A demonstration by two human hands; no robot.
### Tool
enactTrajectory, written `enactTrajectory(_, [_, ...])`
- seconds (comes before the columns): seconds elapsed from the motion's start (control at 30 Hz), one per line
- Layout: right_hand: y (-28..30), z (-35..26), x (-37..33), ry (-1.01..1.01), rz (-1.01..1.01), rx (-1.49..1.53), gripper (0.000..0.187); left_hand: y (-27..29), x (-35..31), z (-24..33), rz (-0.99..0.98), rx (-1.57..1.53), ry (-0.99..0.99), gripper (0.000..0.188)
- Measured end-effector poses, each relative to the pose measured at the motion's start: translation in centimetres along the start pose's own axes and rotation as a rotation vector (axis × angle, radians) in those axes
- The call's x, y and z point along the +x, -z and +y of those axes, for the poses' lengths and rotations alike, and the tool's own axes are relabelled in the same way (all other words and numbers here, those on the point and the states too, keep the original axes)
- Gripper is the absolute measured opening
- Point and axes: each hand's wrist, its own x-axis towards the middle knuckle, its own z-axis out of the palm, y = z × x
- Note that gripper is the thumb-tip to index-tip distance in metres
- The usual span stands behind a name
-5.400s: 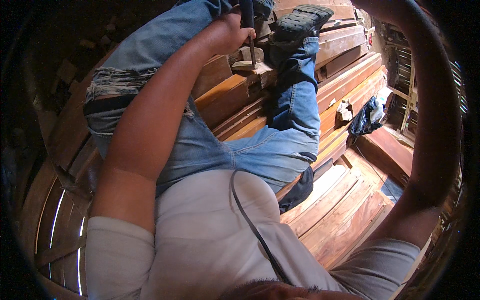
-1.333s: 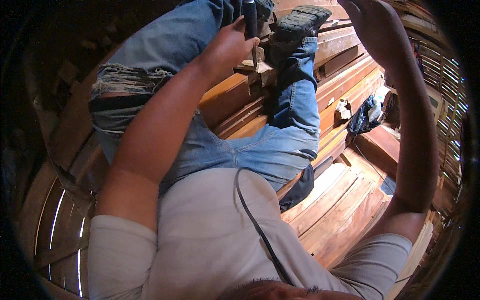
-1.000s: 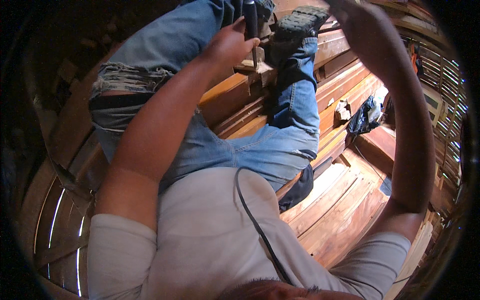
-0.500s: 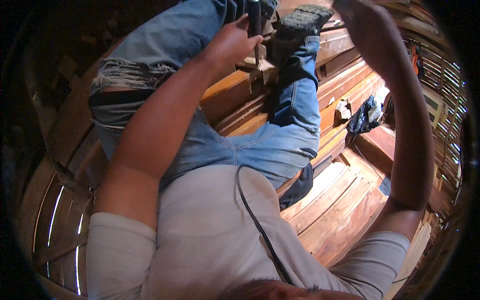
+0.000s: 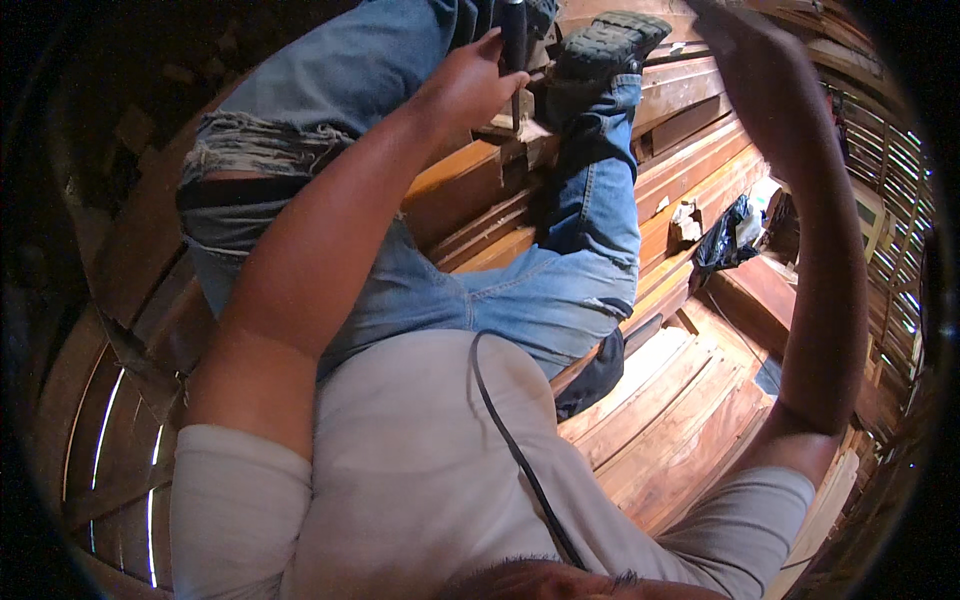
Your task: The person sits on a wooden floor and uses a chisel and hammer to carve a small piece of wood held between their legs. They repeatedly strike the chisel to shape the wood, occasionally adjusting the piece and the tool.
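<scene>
Grip of the left hand is closed around the dark handle of a chisel-like tool. The tool is held nearly upright, its narrow shank pointed down at a pale wood piece — whether the tip is in contact cannot be told. The right hand is raised at the upper edge, blurred and partly cut off; how far its grip is open, and whether anything is held, cannot be determined. Long reddish-brown boards are stacked beneath and beside the jeans-clad legs, and a treaded boot is positioned between the hands. A black plastic bag is located farther right, near the boards — any print on it is too small to be read.
</scene>
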Motion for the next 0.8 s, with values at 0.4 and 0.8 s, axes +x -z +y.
enactTrajectory(0.4, [0.6, 0.8, 0.6, 0.036, 0.042, -0.061, 0.035, -0.2, 0.2, -0.8, 0.006, -0.128, -0.057, 0.046])
enactTrajectory(0.8, [2.4, -7.4, 2.4, -0.065, -0.027, 0.095, 0.032, -1.5, 1.4, -2.5, 0.060, 0.005, 0.105, 0.042])
